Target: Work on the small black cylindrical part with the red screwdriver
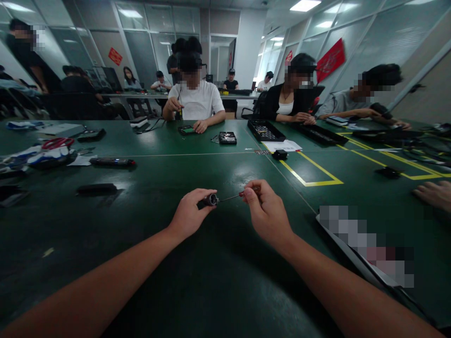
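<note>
My left hand [189,213] pinches a small dark cylindrical part [210,200] with a shiny metal end, held just above the green table [169,263]. My right hand [266,211] grips a thin screwdriver [235,196] with a red handle; its metal shaft points left and its tip meets the end of the cylindrical part. Both hands are close together near the middle of the view.
A flat tray [355,256] lies at my right, partly blurred. Another person's hand [434,193] rests at the right edge. Black devices [112,162], a black bar [97,188], a keyboard tray [265,130] and yellow floor-tape lines [310,171] lie farther off. Several people sit across the table.
</note>
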A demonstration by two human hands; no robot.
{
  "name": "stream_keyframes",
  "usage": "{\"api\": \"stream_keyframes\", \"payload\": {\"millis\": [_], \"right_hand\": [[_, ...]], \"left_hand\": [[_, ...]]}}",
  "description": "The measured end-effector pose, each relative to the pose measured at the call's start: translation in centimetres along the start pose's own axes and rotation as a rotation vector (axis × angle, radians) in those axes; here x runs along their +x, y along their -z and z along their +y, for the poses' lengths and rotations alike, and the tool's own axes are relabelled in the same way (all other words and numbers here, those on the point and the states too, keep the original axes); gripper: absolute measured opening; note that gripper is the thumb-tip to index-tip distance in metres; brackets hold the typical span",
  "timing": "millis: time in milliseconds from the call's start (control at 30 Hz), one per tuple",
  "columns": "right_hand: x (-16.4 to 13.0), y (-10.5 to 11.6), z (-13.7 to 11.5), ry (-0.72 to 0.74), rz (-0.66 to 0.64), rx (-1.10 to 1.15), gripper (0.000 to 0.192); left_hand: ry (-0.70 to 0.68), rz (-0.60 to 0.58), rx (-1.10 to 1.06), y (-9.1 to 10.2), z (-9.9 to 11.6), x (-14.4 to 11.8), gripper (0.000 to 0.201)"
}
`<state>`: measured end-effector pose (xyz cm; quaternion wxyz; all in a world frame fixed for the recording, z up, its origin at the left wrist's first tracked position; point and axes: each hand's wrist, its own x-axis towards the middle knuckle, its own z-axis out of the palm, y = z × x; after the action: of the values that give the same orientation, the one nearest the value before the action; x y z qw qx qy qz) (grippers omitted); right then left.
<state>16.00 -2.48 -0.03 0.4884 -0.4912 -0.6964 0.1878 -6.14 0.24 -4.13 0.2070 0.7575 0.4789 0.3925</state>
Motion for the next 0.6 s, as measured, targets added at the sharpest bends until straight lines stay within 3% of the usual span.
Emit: {"api": "stream_keyframes", "payload": {"millis": [367, 600], "right_hand": [[0.14, 0.10, 0.05, -0.016, 0.000, -0.006, 0.013], [0.16, 0.42, -0.06, 0.001, 0.090, 0.005, 0.013]], "left_hand": [[0.046, 0.020, -0.007, -0.17, 0.10, -0.03, 0.039], [0.041, 0.008, 0.056, 0.40, 0.67, 0.14, 0.039]]}}
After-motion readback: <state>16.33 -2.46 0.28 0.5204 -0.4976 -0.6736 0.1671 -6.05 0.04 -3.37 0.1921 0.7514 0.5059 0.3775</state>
